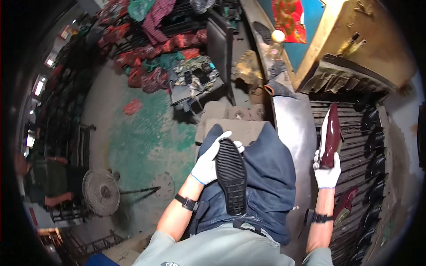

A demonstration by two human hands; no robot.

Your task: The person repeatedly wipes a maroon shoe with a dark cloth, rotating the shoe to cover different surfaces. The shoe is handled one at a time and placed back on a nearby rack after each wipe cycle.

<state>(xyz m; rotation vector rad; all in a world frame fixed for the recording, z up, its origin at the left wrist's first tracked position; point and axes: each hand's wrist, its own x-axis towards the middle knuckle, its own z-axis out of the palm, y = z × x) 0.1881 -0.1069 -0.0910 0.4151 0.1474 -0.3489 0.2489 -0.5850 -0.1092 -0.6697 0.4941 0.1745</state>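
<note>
Here, left of a smooth metal ledge (290, 124), a white-gloved left hand (207, 167) grips a long black outsole (231, 177), its tread finely ribbed and blocky toward the heel; right of the ledge, the gloved right hand (327, 174) clasps the near end of a glossy, tapering burgundy shoe (330, 136)

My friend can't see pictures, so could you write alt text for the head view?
A person's white-gloved left hand holds a black ridged shoe sole above their lap, while the white-gloved right hand grips a glossy dark-red shoe over a slatted rack. A round fan stands left.
</note>
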